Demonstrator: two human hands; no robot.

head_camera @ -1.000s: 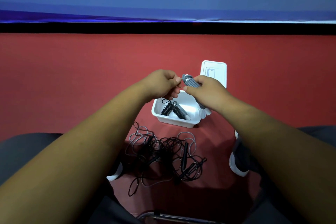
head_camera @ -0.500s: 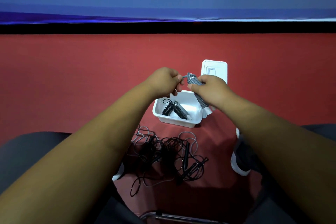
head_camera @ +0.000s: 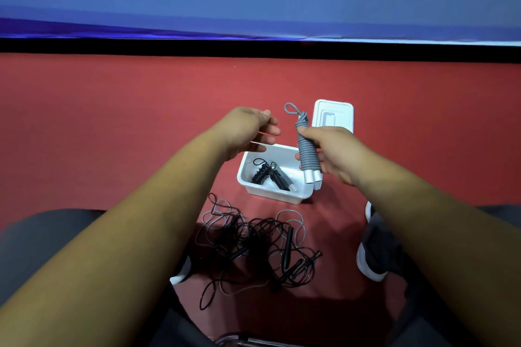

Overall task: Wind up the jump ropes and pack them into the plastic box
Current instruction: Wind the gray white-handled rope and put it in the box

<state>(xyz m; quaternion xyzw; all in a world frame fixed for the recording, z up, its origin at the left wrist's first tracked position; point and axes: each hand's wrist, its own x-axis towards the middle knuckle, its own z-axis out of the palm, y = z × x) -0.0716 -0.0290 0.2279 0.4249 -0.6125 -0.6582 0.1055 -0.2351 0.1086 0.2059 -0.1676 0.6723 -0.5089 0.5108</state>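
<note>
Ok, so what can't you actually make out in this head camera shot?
All head view.
Loose rope tangle on the floor: strands overlap, so the rope count is unclear.
Plastic box, right end: hidden behind the grey wound rope and right hand.
Metal object at the bottom: cut off by the frame edge.
Banner lettering: blurred, cut off at the top edge.

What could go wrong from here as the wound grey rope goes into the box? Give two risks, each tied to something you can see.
1. Only the right hand holds the grey rope; its end loop sticks up free, so the coils might loosen on the way down.
2. Two black ropes already lie in the box, so it might snag on them or sit too high.
</note>
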